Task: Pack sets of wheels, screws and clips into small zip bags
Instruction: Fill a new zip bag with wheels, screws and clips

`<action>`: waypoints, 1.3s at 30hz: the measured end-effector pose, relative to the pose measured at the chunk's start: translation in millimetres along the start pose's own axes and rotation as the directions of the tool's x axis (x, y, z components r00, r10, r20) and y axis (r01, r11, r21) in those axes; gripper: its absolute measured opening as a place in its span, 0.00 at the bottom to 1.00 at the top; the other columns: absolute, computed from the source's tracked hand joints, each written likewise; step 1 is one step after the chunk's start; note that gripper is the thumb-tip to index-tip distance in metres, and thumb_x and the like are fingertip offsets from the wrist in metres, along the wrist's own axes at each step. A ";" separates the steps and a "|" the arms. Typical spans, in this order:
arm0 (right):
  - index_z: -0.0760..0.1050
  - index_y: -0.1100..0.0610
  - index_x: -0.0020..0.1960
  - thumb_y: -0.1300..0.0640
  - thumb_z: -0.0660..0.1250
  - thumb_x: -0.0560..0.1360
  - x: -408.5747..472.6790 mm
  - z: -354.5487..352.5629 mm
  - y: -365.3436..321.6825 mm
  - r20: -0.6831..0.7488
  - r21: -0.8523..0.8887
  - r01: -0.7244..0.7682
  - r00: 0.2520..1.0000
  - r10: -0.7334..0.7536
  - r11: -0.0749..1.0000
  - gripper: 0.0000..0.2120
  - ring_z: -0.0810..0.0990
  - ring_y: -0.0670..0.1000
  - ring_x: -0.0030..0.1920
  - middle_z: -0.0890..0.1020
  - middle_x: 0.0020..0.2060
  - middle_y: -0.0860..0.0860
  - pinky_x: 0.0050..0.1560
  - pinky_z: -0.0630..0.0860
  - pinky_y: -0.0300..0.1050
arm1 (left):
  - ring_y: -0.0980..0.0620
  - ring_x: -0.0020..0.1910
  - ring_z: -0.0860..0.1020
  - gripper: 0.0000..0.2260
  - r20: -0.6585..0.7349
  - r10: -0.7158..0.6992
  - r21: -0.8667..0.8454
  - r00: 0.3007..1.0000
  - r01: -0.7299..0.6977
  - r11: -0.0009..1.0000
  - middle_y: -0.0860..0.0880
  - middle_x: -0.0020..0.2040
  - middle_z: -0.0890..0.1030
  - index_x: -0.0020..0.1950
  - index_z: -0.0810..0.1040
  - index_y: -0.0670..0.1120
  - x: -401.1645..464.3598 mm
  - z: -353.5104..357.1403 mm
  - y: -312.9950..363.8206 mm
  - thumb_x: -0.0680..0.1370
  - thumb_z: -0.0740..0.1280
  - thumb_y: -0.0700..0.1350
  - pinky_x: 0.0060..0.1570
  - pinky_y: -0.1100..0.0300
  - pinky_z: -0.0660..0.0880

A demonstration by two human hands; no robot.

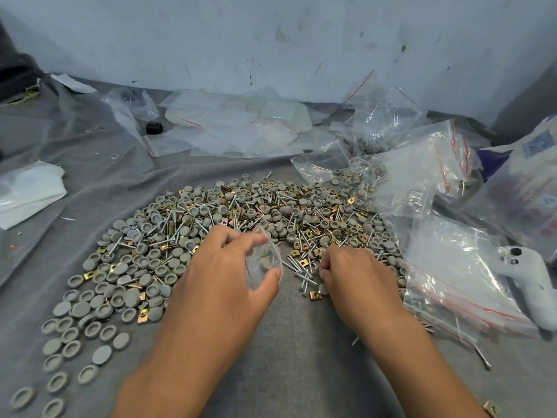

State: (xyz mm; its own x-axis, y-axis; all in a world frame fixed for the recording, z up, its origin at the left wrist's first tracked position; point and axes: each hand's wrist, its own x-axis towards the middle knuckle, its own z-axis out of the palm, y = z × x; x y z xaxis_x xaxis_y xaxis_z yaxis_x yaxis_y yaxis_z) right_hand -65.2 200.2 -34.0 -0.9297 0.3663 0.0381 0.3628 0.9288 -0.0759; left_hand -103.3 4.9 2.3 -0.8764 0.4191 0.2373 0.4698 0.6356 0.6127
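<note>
Two hands over parts, left hand (224,267) pinching small zip bag (262,260), right hand (352,273) curled on screws (301,271)

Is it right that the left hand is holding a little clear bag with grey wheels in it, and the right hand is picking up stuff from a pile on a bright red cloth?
Not quite. The head view shows the cloth is grey, not red. The left hand does hold the little clear bag with grey wheels inside, and the right hand is picking from the pile.

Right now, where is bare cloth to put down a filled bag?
Bare grey cloth lies between the forearms, and left of the pile. The parts pile ahead is crowded; zip bags cover the right. The left hand holds the small bag.
</note>
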 end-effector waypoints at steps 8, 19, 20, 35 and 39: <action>0.72 0.45 0.52 0.48 0.63 0.82 -1.6 -6.2 13.1 0.018 0.122 0.008 1.000 -0.010 0.993 0.02 0.75 0.51 0.48 0.78 0.46 0.44 0.38 0.70 0.47 | 0.66 0.47 0.71 0.23 -0.005 -0.006 -0.001 1.000 0.006 1.000 0.65 0.51 0.68 0.68 0.74 0.60 -0.4 0.5 -2.5 0.73 0.67 0.61 0.42 0.69 0.68; 0.75 0.49 0.60 0.46 0.65 0.81 -4.1 -6.9 4.8 0.083 -0.052 -0.001 0.996 0.005 0.999 0.10 0.72 0.53 0.60 0.76 0.57 0.48 0.47 0.71 0.47 | 0.66 0.46 0.71 0.23 -0.005 -0.005 0.005 1.000 0.005 1.000 0.65 0.50 0.68 0.69 0.73 0.59 -1.2 0.1 -1.7 0.74 0.68 0.59 0.41 0.70 0.68; 0.76 0.48 0.58 0.46 0.66 0.81 -3.7 -7.3 5.4 0.089 -0.050 0.003 0.996 0.001 0.999 0.09 0.71 0.52 0.60 0.76 0.56 0.47 0.47 0.72 0.47 | 0.66 0.46 0.71 0.23 -0.006 -0.005 0.005 1.000 0.005 1.000 0.65 0.50 0.68 0.69 0.74 0.59 -1.1 0.1 -2.1 0.74 0.68 0.59 0.40 0.70 0.67; 0.79 0.45 0.51 0.43 0.64 0.81 -2.4 2.2 -4.0 -0.037 0.099 -0.041 0.998 0.045 0.994 0.08 0.74 0.49 0.51 0.76 0.49 0.44 0.42 0.73 0.47 | 0.67 0.48 0.71 0.24 -0.017 -0.004 0.003 1.000 0.004 1.000 0.66 0.51 0.67 0.69 0.73 0.59 -1.0 0.3 -1.0 0.74 0.68 0.60 0.50 0.60 0.76; 0.78 0.47 0.52 0.45 0.60 0.83 1.6 4.9 0.7 -0.005 0.101 -0.053 0.999 0.054 0.993 0.10 0.74 0.51 0.55 0.76 0.51 0.46 0.49 0.77 0.50 | 0.67 0.48 0.70 0.24 -0.021 0.005 0.004 1.000 -0.004 1.000 0.66 0.51 0.67 0.69 0.73 0.59 -1.1 0.0 -0.7 0.74 0.68 0.60 0.49 0.63 0.76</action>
State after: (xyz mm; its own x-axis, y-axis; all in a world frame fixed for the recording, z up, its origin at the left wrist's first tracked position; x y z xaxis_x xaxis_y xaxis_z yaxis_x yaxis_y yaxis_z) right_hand -66.7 201.1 -38.9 -0.9085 0.4160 0.0390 0.4033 0.8976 -0.1780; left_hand -102.8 4.0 1.7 -0.8762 0.4085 0.2556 0.4741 0.6360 0.6089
